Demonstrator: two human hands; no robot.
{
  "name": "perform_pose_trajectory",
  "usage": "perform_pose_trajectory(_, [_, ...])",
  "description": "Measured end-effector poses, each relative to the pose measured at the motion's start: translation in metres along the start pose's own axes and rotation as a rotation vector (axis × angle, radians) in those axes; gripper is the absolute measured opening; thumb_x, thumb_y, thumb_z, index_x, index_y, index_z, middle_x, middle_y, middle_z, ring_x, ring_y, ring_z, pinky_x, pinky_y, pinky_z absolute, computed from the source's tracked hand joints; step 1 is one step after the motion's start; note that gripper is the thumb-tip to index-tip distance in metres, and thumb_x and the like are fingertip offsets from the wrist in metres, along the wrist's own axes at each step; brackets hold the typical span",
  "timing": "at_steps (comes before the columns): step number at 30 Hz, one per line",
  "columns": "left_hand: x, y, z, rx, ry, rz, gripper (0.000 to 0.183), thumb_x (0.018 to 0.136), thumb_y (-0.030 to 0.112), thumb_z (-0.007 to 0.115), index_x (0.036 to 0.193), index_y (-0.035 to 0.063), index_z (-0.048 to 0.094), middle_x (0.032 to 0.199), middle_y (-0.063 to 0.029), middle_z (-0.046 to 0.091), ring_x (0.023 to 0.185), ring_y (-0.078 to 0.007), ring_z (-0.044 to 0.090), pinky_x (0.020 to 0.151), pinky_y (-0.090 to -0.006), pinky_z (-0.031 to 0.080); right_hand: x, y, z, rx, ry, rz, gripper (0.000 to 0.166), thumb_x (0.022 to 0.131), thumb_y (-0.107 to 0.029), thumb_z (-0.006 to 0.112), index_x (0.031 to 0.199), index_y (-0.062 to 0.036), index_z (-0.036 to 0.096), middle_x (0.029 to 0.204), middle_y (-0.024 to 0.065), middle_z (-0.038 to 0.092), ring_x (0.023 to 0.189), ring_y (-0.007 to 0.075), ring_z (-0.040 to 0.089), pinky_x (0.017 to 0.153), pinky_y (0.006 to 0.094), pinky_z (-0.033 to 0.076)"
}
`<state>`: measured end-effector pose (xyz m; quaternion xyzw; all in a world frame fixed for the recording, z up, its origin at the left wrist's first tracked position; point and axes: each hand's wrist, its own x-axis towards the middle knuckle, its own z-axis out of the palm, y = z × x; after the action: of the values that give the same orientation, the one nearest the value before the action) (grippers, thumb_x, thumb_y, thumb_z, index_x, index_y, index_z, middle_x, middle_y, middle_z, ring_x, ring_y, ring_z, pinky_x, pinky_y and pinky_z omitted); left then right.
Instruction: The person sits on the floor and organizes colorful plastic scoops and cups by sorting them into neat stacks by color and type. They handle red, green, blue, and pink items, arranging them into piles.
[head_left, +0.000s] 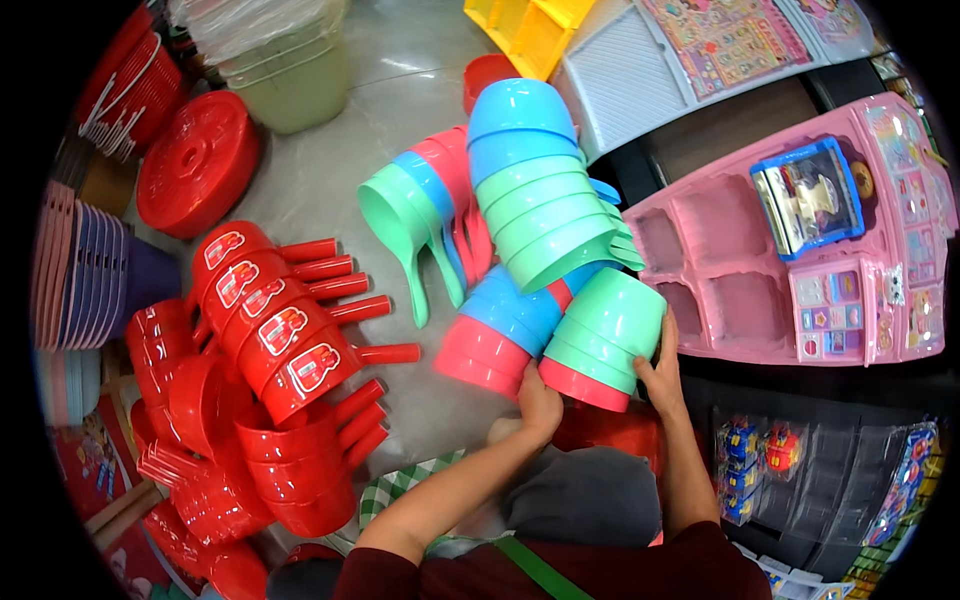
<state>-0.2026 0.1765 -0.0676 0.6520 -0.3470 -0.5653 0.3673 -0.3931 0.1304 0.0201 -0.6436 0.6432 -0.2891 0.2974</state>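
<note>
My right hand (661, 369) holds the right side of a nested stack of green plastic dippers (613, 319) with a pink dipper (583, 385) at its near end. My left hand (541, 401) grips the same stack at its lower left, right beside a blue and pink dipper stack (491, 334). Whether its fingers also touch that second stack is hidden. Just beyond, a longer stack of blue and green dippers (536, 191) leans over both, handles to the right. Another stack of green, blue and pink dippers (401, 199) lies on the floor, handles toward me.
Red dippers (277, 330), several with labels, are piled at left, near round red lids (196, 161) and a pale green bin (289, 82). A pink toy tray (724, 292) borders the right side, above packaged toys (750, 465). Grey floor (300, 180) shows between the piles.
</note>
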Motion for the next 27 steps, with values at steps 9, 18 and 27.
perform_pose_trajectory(9, [-0.003,-0.033,0.030,0.171,-0.492,-0.070,0.059,0.086,0.021,0.056,0.131,-0.0096,0.034,0.109,-0.0367,0.058,0.106,-0.0468,0.057,0.088,-0.0488,0.046,0.042,0.014,-0.031,0.173,-0.088,0.022,0.105,0.063,-0.026,0.076,0.148,-0.0001,0.022,0.153,0.0197,0.022,0.143,0.0324,0.020,0.116,0.0392,0.017])
perform_pose_trajectory(18, [0.008,-0.044,-0.010,0.114,-0.378,0.017,0.053,0.079,0.013,0.061,0.126,-0.0038,0.044,0.115,-0.0299,0.059,0.111,-0.0429,0.056,0.092,-0.0463,0.045,-0.009,-0.007,-0.005,-0.198,-0.102,0.005,0.090,0.069,-0.025,0.077,0.140,0.0061,0.032,0.156,0.0228,0.011,0.143,0.0366,0.016,0.115,0.0431,0.019])
perform_pose_trajectory(27, [-0.017,-0.013,-0.149,0.331,-0.260,0.507,0.038,0.081,0.011,0.062,0.118,0.0029,0.058,0.104,-0.0187,0.063,0.100,-0.0364,0.061,0.084,-0.0445,0.050,-0.018,-0.009,0.017,-0.366,0.065,-0.009,0.082,0.078,-0.021,0.073,0.142,0.0062,0.029,0.154,0.0266,0.012,0.142,0.0399,0.019,0.114,0.0438,0.020])
